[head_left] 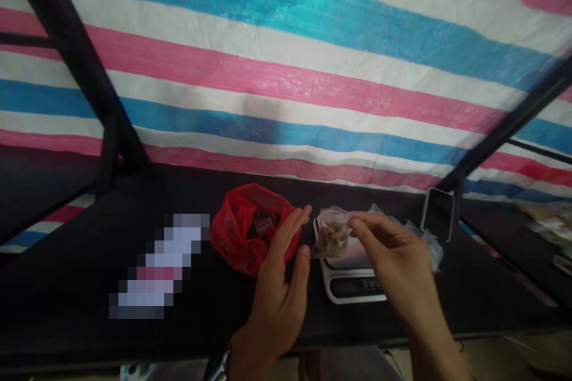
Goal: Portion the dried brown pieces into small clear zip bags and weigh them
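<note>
Striped sheeting point(286, 59) fills the upper frame; black table point(80, 286) runs across the lower half. R hand point(402, 262), lower right of ctr, pinches the top edge of a small clear bag point(334, 238) w/ brownish bits, thumb vs. fingertips. Bag's at ctr-right, over the scale point(357, 257); can't tell if it touches the plate. L hand point(277, 300), lower ctr, is spread, thumb apart, nothing visibly held, btwn red bag point(229, 238) and clear bag. Step in hand: prob. handling the bag at the scale; next move calls for a steady pinch, since it looks soft.

Count: 1 scale, 1 red bag w/ dark contents point(264, 223), 1 filled clear bag, 1 upright phone-like device point(438, 214) far right, 1 pixelated patch point(156, 268) left. Other clear bags point(431, 250) behind R hand overlap, no. unclear.
</note>
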The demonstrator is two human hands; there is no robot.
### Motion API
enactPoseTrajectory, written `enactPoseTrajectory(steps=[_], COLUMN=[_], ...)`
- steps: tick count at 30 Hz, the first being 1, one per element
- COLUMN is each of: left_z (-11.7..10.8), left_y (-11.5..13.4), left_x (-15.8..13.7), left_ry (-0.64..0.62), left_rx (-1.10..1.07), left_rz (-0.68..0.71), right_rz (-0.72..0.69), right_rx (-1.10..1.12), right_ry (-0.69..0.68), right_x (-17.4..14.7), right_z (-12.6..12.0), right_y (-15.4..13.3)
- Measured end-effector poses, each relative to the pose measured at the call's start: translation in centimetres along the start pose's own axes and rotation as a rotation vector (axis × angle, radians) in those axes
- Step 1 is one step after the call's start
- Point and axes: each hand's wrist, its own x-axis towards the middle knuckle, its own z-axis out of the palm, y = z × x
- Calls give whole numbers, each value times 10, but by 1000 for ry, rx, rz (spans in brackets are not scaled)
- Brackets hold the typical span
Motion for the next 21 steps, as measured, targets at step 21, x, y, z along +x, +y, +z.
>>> enactPoseTrajectory(steps=[21], left_z=[-55], left_y=[-50], left_x=[39], left_ry=[366], left_rx=[826], left_rz=[-75], right_rz=[-328], right_rx=[-456], right_ry=[-264], right_x=[-2], right_z=[33], right_y=[21])
